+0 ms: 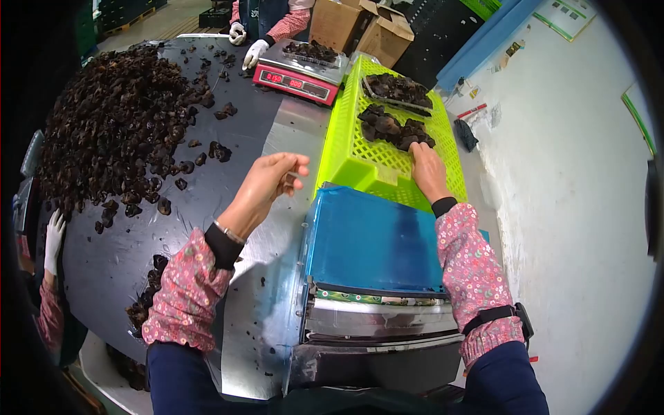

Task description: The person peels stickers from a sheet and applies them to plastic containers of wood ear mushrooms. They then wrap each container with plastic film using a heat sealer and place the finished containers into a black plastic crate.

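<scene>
Grey table (242,138), big dark pile (117,117) on its left. Blue-topped machine (373,238) in front of the person, lime crate (340,149) just beyond. Near batch of dark pieces (391,129) sits on crate, long axis slanting crosswise, right end angled toward the person. Left hand (271,178) loose, half-curled, nothing visibly held, over metal strip. Right hand (429,173) fingertips at batch's right end; can't tell if gripping.

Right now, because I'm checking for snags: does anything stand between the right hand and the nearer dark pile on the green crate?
Nothing visible does: the right hand is at the right end of the nearer dark pile on the green crate. The farther pile lies beyond, not between them.
</scene>
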`<control>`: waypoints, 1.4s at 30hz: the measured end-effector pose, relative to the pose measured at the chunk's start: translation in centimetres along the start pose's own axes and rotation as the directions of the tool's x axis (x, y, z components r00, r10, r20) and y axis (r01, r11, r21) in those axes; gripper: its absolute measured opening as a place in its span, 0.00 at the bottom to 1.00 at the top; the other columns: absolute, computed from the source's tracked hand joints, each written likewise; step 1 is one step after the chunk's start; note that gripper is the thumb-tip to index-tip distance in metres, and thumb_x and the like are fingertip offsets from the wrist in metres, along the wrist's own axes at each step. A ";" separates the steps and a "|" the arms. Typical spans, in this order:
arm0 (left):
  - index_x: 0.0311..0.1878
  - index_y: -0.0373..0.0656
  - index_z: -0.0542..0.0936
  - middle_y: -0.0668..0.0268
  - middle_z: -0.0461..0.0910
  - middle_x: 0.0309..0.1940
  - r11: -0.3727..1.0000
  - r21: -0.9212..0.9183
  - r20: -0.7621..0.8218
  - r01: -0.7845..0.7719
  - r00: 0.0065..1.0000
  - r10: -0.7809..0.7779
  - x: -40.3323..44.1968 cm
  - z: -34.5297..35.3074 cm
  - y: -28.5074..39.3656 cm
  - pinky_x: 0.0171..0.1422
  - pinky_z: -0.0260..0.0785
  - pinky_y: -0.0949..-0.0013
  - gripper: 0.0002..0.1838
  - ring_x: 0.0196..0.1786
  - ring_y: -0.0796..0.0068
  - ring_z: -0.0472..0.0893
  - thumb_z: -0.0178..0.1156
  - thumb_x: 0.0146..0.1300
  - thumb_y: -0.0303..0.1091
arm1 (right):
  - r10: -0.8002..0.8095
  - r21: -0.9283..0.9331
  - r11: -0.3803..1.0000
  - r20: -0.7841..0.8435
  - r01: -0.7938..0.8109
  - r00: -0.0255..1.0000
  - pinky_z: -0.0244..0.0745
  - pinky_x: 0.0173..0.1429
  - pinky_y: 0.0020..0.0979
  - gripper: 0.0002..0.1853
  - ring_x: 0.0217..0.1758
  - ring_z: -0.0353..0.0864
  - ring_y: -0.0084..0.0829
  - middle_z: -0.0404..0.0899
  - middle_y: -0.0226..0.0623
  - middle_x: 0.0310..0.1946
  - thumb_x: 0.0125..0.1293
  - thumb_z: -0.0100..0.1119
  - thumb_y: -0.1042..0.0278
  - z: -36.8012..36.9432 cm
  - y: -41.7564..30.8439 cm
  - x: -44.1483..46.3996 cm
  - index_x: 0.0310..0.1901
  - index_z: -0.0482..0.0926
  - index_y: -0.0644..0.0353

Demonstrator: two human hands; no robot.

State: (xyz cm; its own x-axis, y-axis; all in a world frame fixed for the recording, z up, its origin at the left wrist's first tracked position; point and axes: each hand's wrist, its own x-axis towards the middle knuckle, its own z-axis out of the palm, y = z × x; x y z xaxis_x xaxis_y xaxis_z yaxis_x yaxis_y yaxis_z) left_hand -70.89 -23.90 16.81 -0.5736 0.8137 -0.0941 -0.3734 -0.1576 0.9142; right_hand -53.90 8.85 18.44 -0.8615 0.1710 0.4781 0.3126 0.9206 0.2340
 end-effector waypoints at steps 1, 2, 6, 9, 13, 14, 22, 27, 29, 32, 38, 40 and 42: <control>0.51 0.36 0.77 0.70 0.80 0.36 0.999 0.041 -0.006 -0.001 1.000 0.001 0.5 0.6 0.2 0.36 0.69 0.80 0.15 0.31 0.85 0.78 0.48 0.73 0.37 | -0.031 0.011 0.999 0.012 0.031 0.999 0.73 0.39 0.44 0.05 0.38 0.75 0.43 0.71 0.40 0.32 0.58 0.52 0.76 -0.9 -0.2 -0.4 0.37 0.70 0.58; 0.52 0.35 0.77 0.70 0.81 0.37 0.996 0.084 -0.009 -0.003 1.000 0.004 0.8 1.4 0.4 0.36 0.69 0.79 0.16 0.31 0.84 0.78 0.48 0.73 0.37 | -0.050 0.031 0.998 0.023 0.050 0.998 0.73 0.38 0.44 0.05 0.37 0.76 0.43 0.71 0.40 0.31 0.58 0.52 0.76 -1.9 -0.6 -1.1 0.37 0.70 0.58; 0.52 0.34 0.80 0.67 0.83 0.37 0.935 0.350 -0.084 -0.057 0.992 0.092 0.8 4.5 -0.2 0.36 0.69 0.77 0.17 0.31 0.81 0.79 0.51 0.71 0.38 | -0.086 0.112 0.991 0.056 0.080 0.995 0.73 0.34 0.43 0.04 0.33 0.76 0.44 0.71 0.40 0.29 0.58 0.52 0.77 -6.1 -2.3 -6.4 0.35 0.71 0.59; 0.49 0.35 0.82 0.63 0.84 0.33 0.586 0.809 -0.052 -0.038 0.989 0.137 0.2 6.7 -1.2 0.38 0.71 0.71 0.17 0.32 0.75 0.81 0.55 0.68 0.39 | -0.086 0.184 0.980 0.080 0.070 0.993 0.73 0.33 0.42 0.04 0.32 0.77 0.44 0.71 0.40 0.28 0.56 0.53 0.78 -9.9 -4.6 -11.0 0.33 0.71 0.59; 0.39 0.36 0.82 0.49 0.81 0.30 0.306 0.912 0.145 -0.274 0.912 0.384 -2.6 10.6 -4.1 0.43 0.71 0.54 0.13 0.38 0.50 0.81 0.56 0.63 0.37 | -0.098 0.241 0.968 0.099 0.072 0.990 0.74 0.33 0.40 0.05 0.33 0.77 0.42 0.71 0.40 0.28 0.53 0.54 0.78 -14.6 -6.7 -16.2 0.33 0.71 0.60; 0.37 0.37 0.83 0.48 0.81 0.35 0.333 0.900 0.132 -0.282 0.903 0.409 -3.3 11.5 -4.7 0.45 0.71 0.51 0.12 0.42 0.47 0.79 0.57 0.63 0.36 | -0.100 0.256 0.964 0.111 0.068 0.989 0.74 0.33 0.40 0.05 0.33 0.77 0.42 0.71 0.40 0.28 0.53 0.54 0.78 -15.7 -7.1 -17.2 0.32 0.71 0.60; 0.32 0.39 0.76 0.58 0.73 0.35 -0.170 0.904 0.423 -0.392 0.768 0.481 -8.8 16.8 -5.6 0.39 0.72 0.55 0.01 0.38 0.54 0.78 0.56 0.56 0.25 | -0.035 0.377 0.926 0.027 0.022 0.999 0.73 0.39 0.41 0.02 0.36 0.74 0.43 0.70 0.42 0.28 0.55 0.53 0.77 -17.3 -7.1 -22.7 0.30 0.70 0.61; 0.33 0.38 0.75 0.59 0.72 0.36 -0.336 0.776 0.631 -0.535 0.683 0.368 -8.9 17.0 -5.4 0.39 0.73 0.57 0.03 0.39 0.58 0.78 0.54 0.54 0.23 | 0.000 0.525 0.851 0.031 -0.016 1.000 0.73 0.44 0.41 0.06 0.41 0.76 0.46 0.76 0.45 0.33 0.61 0.55 0.72 -18.7 -6.6 -24.5 0.37 0.76 0.64; 0.40 0.37 0.78 0.59 0.75 0.42 -0.267 0.825 0.563 -0.499 0.767 0.306 -9.6 16.8 -5.2 0.43 0.74 0.58 0.09 0.42 0.55 0.79 0.53 0.55 0.22 | 0.043 0.599 0.799 0.043 -0.060 0.998 0.74 0.44 0.40 0.07 0.41 0.79 0.46 0.79 0.44 0.37 0.63 0.56 0.70 -20.2 -5.7 -25.6 0.39 0.79 0.63; 0.48 0.36 0.79 0.59 0.77 0.51 -0.110 0.839 0.531 -0.533 0.759 0.377 -10.2 15.2 -4.8 0.48 0.74 0.59 0.13 0.45 0.53 0.80 0.52 0.62 0.22 | 0.144 0.641 0.748 0.098 -0.173 0.985 0.75 0.41 0.39 0.07 0.38 0.80 0.46 0.80 0.43 0.36 0.64 0.57 0.67 -21.9 -3.6 -27.9 0.37 0.80 0.62; 0.45 0.39 0.81 0.60 0.80 0.39 0.045 0.821 0.491 -0.569 0.744 0.453 -14.4 12.3 -2.6 0.40 0.74 0.61 0.09 0.37 0.55 0.81 0.57 0.62 0.24 | 0.177 0.449 0.856 0.213 -0.257 0.961 0.75 0.40 0.40 0.06 0.37 0.80 0.46 0.79 0.41 0.34 0.65 0.56 0.69 -23.7 1.2 -31.5 0.38 0.80 0.60; 0.44 0.39 0.81 0.60 0.80 0.37 0.037 0.842 0.466 -0.537 0.762 0.449 -15.7 11.6 -2.2 0.36 0.74 0.62 0.10 0.33 0.57 0.81 0.57 0.60 0.22 | 0.121 0.383 0.901 0.234 -0.206 0.965 0.74 0.40 0.40 0.08 0.37 0.80 0.45 0.78 0.40 0.34 0.63 0.57 0.72 -23.8 2.0 -31.9 0.43 0.80 0.59; 0.45 0.41 0.81 0.61 0.79 0.35 -0.035 0.847 0.504 -0.531 0.779 0.373 -16.6 10.4 -1.8 0.32 0.73 0.63 0.11 0.30 0.59 0.81 0.57 0.59 0.21 | 0.055 0.310 0.940 0.270 -0.141 0.961 0.74 0.39 0.39 0.13 0.36 0.79 0.43 0.77 0.39 0.34 0.61 0.57 0.74 -23.8 2.3 -31.9 0.48 0.78 0.56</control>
State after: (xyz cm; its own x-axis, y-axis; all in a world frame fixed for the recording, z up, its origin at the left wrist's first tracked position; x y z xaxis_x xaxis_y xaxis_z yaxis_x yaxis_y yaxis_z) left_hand -53.14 -31.28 20.80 -0.2190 0.8570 0.4664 0.9349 0.0476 0.3517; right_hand -16.19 -2.82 23.89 -0.9190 0.3096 0.2443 0.2911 0.9504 -0.1092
